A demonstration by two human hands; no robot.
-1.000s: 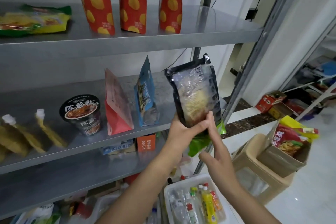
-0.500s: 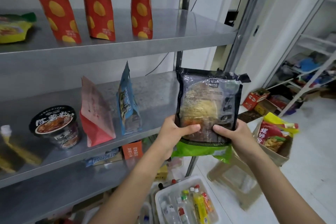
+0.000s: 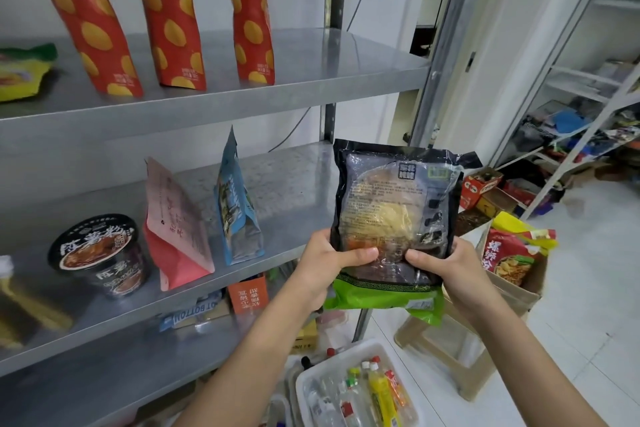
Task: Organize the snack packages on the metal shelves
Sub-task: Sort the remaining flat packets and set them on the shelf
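1. A black plastic noodle package with a clear front window [image 3: 394,204] was held upright in the air at the right end of the middle metal shelf [image 3: 294,184], not resting on it.
2. A bright green flat packet [image 3: 384,302] lay against the back of the black package, and its lower part stuck out below.
3. The left hand [image 3: 325,263] gripped the lower left corner of both packets, thumb pressed across the front and fingers curled out of sight behind.
4. The right hand [image 3: 446,267] gripped the lower right corner in the same way, thumb on the front, its tip near the left thumb but not touching it.
5. On the middle shelf, left of the held package, a blue stand-up pouch [image 3: 237,208], a pink stand-up pouch [image 3: 176,229] and a black round noodle cup [image 3: 100,253] stood in a row, apart from one another.
6. On the top metal shelf [image 3: 329,80], three tall red pouches with yellow spots [image 3: 166,21] stood side by side, and a yellow-and-green packet [image 3: 20,69] lay flat at the left edge.
7. Below the arms, a white plastic tray [image 3: 304,388] held small bottles.
8. To the right, a brown cardboard box [image 3: 519,295] holding red and yellow packets sat on a beige stool [image 3: 446,360].
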